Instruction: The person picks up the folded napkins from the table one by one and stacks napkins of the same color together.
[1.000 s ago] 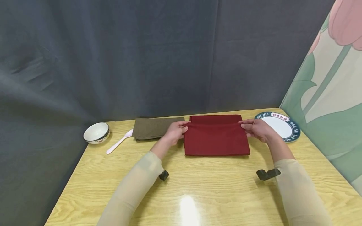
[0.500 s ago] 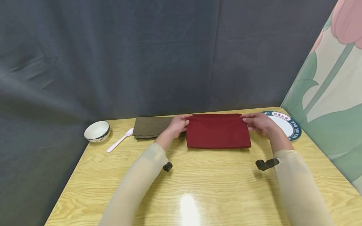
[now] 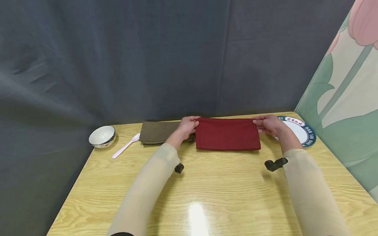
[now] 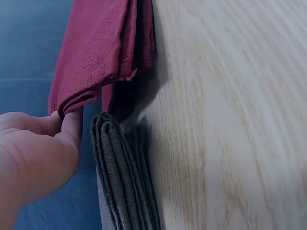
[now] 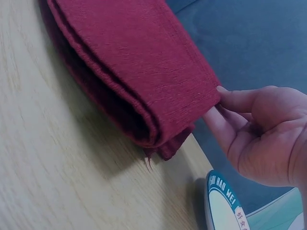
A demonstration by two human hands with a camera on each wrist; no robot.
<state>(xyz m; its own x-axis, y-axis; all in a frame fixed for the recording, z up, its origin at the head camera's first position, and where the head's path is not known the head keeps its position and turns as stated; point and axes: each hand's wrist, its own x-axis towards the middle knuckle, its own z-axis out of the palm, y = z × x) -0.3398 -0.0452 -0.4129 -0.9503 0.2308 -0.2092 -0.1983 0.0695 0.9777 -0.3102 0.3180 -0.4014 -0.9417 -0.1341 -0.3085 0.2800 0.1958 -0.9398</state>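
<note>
A dark red cloth (image 3: pixel 228 134), folded in layers, stretches between my two hands near the back edge of the table. My left hand (image 3: pixel 186 127) pinches its far left corner between thumb and fingers. At the far right corner, my right hand (image 3: pixel 268 125) pinches it the same way. In the right wrist view, the red cloth (image 5: pixel 139 62) shows stacked folds with a loose thread at one end. A folded brown-grey cloth (image 3: pixel 157 131) lies just left of the red one, partly behind my left hand. In the left wrist view its layered edge (image 4: pixel 120 172) sits below the lifted red corner.
A white bowl (image 3: pixel 102 136) with a patterned outside stands at the far left. Beside it lies a pale pink spoon (image 3: pixel 126 146). On the far right is a plate (image 3: pixel 310 136) with a blue lettered rim, partly behind my right hand. A dark curtain (image 3: pixel 189 59) hangs behind the table.
Both hands have carried the held edge of the red cloth slightly toward the back. Its front edge has moved back too, and the strip that showed behind it is now covered.
</note>
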